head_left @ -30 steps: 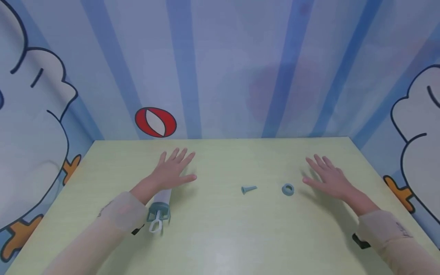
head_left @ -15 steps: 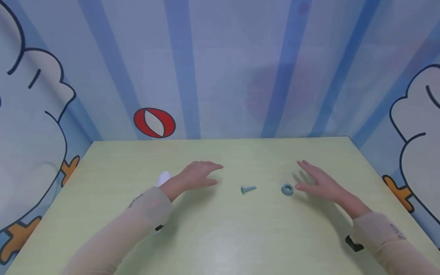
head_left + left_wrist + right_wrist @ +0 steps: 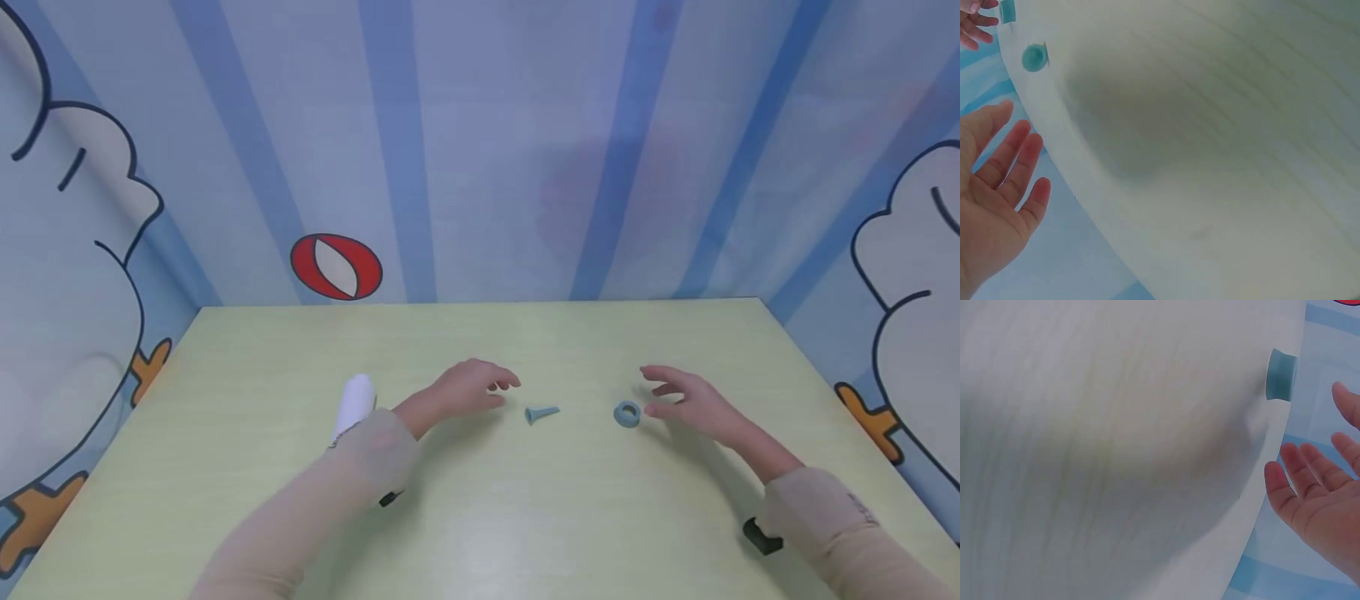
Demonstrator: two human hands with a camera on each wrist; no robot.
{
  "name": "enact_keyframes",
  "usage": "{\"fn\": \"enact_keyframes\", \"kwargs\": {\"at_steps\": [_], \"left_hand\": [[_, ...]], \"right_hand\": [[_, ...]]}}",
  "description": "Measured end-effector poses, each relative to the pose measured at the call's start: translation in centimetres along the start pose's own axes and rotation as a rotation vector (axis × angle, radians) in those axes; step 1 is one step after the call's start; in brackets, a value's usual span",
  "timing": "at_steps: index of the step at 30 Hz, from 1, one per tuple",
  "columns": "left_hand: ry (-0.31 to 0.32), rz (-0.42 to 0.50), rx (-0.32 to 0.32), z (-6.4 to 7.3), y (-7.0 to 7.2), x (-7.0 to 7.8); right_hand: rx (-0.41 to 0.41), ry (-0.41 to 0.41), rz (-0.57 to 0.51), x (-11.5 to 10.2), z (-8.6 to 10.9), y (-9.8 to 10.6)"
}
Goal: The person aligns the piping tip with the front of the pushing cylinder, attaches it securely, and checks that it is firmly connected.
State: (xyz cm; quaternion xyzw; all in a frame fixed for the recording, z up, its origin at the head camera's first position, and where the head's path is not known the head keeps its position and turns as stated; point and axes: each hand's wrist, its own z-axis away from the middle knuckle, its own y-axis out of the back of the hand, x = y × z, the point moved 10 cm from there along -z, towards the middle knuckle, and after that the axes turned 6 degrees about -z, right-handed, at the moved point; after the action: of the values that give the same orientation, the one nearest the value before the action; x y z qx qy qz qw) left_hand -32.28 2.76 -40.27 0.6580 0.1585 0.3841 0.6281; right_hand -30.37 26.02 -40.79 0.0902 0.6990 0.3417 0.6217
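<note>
My left hand (image 3: 467, 388) hovers just left of a small teal nozzle (image 3: 542, 414) with a flared base, fingers relaxed and apart from it. In the left wrist view the nozzle (image 3: 1034, 57) shows its round end beyond the fingertips. Close to my right hand (image 3: 693, 403) lies a teal ring (image 3: 627, 414) with a wide hole. The right fingers are loosely bent, the thumb near the ring; whether it touches cannot be told. The right wrist view shows the ring (image 3: 1281, 375) apart from an empty palm. A white tube (image 3: 356, 402) lies left, its near end hidden behind the left sleeve.
All the parts lie on a pale yellow table (image 3: 480, 517). A blue striped backdrop (image 3: 495, 167) rises behind its far edge, with cartoon figures at both sides. Each wrist carries a small black device (image 3: 763, 536) under the sleeve cuff.
My left hand has moved right from above the tube toward the nozzle, its spread fingers relaxing. My right hand has shifted slightly left and nearer the ring. The small parts have not moved.
</note>
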Motion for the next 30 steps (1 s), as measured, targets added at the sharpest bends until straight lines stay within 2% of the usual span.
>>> {"fn": "enact_keyframes", "kwargs": {"at_steps": [6, 15, 22, 30], "left_hand": [[0.008, 0.090, 0.005, -0.8, -0.9, 0.6], [0.047, 0.193, 0.046, -1.5, -2.2, 0.5], [0.066, 0.214, 0.091, -1.9, -2.8, 0.5], [0.106, 0.214, 0.097, -2.1, -3.2, 0.5]], "right_hand": [[-0.013, -0.022, -0.093, 0.7, -0.2, -0.6], [-0.045, -0.102, -0.178, 1.8, -0.4, -1.7], [-0.024, -0.165, -0.149, 2.4, -0.7, -2.1], [-0.007, -0.208, -0.074, 3.0, -1.0, -2.3]]}}
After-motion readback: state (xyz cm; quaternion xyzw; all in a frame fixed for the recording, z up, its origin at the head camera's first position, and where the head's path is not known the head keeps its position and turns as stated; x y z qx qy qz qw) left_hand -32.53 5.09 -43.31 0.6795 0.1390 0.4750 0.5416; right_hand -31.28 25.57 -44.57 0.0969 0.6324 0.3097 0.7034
